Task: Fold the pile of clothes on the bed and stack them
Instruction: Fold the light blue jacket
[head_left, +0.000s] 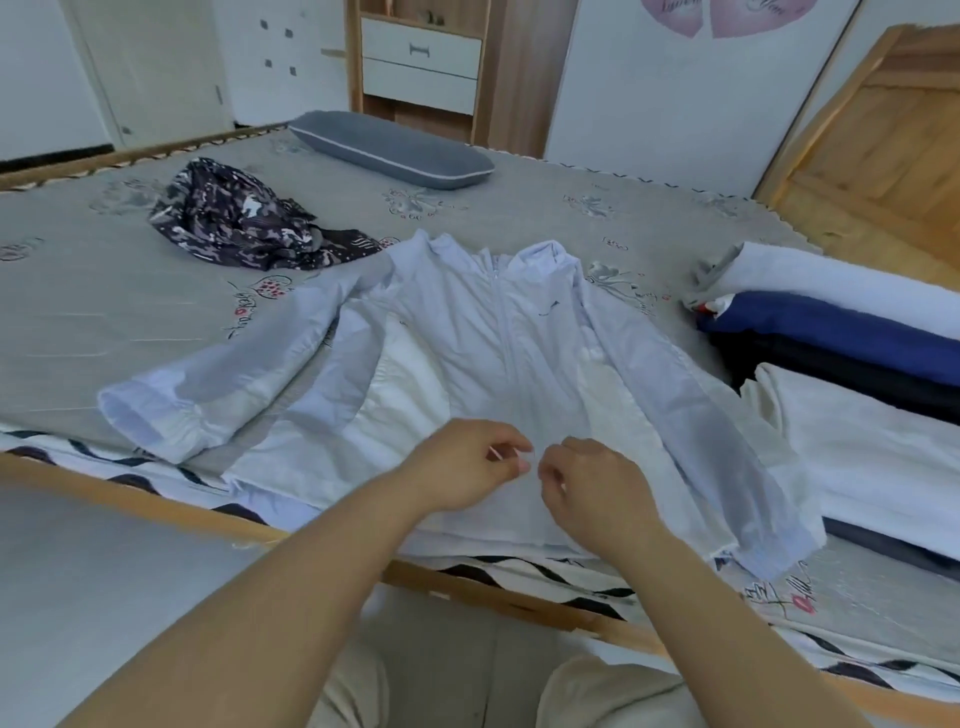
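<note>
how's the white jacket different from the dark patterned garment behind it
The jacket is plain pale white; the patterned garment is dark with a light print. The jacket lies spread flat, front up, sleeves out; the patterned garment sits crumpled in a heap. The hands work at the jacket's lower front; nothing touches the patterned garment. Both lie unfolded on the bed.

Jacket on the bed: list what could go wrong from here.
The jacket hem and right sleeve overhang the bed edge, so it could slide off. Both hands, left and right, work at the zipper bottom; a misfed zipper may snag. The left sleeve lies bunched, likely creasing.
</note>
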